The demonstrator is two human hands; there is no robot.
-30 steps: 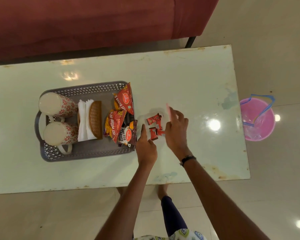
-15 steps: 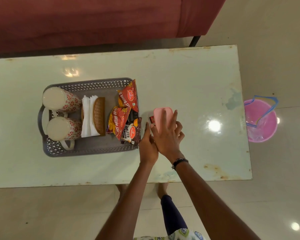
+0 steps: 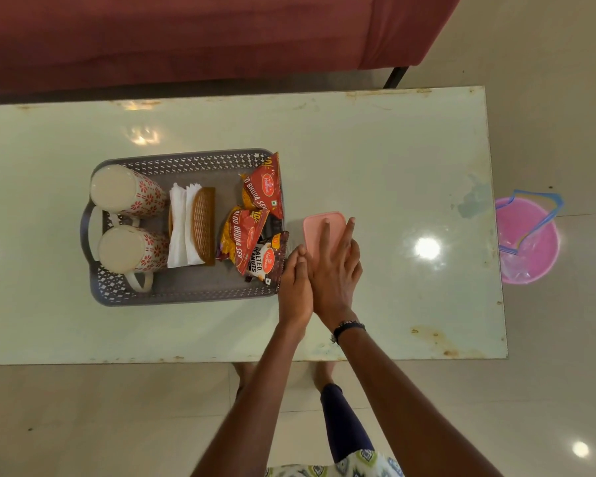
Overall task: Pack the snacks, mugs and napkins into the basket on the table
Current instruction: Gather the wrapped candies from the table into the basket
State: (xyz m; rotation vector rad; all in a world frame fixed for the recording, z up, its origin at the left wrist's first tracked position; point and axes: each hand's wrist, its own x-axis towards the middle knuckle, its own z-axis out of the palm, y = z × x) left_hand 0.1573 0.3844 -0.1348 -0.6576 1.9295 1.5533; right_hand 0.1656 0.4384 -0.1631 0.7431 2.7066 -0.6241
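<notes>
Pressing pink lid [image 3: 319, 226] with flat right hand [image 3: 334, 273], left hand [image 3: 295, 287] loose beside; next, into basket [image 3: 186, 297].

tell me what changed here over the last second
The right hand brought a pink lid down over the small red packets beside the basket and now presses it flat with straight fingers; the packets are hidden. The left hand stayed at the container's near-left edge. Mugs, napkins and snack bags in the basket did not move.

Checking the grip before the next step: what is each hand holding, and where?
Right hand presses flat on the pink lid; left hand touches the container's near-left side, grip hidden.
</notes>
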